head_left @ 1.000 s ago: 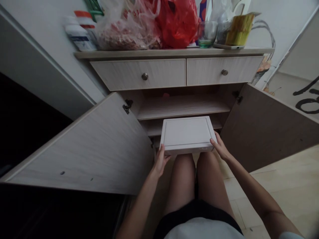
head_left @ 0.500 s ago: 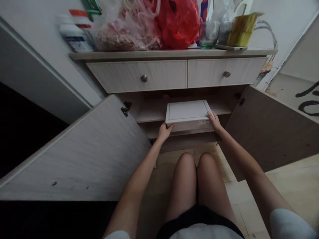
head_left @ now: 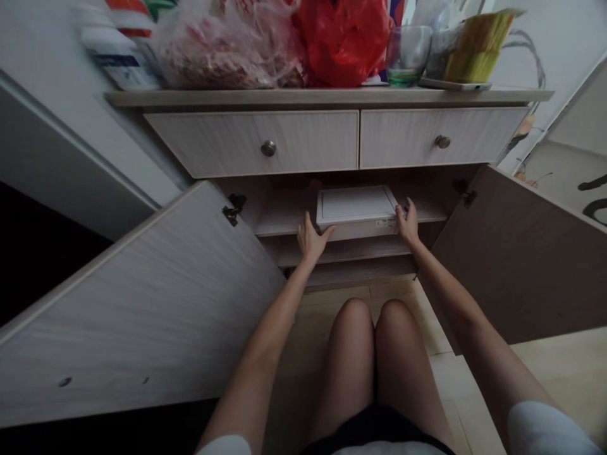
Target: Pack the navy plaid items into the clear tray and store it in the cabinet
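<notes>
While both hands, left hand (head_left: 310,239) and right hand (head_left: 408,222), clasp its front corners, the flat white box (head_left: 356,204) lies on the upper shelf (head_left: 279,221).

We log both arms reaching forward, elbows near straight. Left forearm (head_left: 277,322) and right forearm (head_left: 450,297) converge toward fingers. Left hand (head_left: 310,239): palm forward, fingers (head_left: 306,222) spread, pointing up, thumb splayed right of them. Right hand (head_left: 408,222): back up, fingers (head_left: 410,207) together, slightly bent; thumb hidden beneath them, grip unclear.
</notes>
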`<state>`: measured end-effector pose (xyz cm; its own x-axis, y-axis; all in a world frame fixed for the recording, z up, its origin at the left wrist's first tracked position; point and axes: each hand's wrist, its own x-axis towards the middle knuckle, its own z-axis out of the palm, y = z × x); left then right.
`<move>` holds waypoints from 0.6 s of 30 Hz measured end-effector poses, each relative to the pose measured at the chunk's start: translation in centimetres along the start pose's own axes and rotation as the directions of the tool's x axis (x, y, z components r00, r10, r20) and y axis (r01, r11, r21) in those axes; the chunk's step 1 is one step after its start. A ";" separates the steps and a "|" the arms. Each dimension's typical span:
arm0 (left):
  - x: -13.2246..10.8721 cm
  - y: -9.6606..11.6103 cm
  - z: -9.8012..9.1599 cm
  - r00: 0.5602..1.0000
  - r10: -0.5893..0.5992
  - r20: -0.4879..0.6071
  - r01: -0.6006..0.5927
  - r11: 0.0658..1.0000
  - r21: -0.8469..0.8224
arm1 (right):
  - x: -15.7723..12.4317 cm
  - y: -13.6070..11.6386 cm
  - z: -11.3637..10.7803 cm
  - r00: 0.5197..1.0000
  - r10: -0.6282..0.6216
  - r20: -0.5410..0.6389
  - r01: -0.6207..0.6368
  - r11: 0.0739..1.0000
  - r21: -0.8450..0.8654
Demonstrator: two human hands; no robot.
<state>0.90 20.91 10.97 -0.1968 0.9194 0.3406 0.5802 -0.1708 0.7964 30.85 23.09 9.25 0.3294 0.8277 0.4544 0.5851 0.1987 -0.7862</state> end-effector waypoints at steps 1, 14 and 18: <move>-0.5 0.4 -0.1 0.998 0.059 -0.024 -0.060 0.998 -0.033 | -0.8 -0.4 -0.2 0.995 -0.097 -0.027 0.094 0.992 -0.085; -0.3 0.1 2.6 0.857 0.408 0.314 -0.486 0.842 0.234 | -5.3 -2.4 1.9 0.856 -0.373 0.358 0.512 0.705 -0.491; 1.7 0.2 3.3 0.847 0.413 0.334 -0.509 0.810 0.290 | -3.1 -2.1 3.0 0.855 -0.356 0.378 0.509 0.716 -0.477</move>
<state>3.28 23.59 10.04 0.3369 0.8269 0.4503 0.7994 -0.5039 0.3271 26.41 21.70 8.26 -0.2067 0.8353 0.5095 0.9404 0.3133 -0.1321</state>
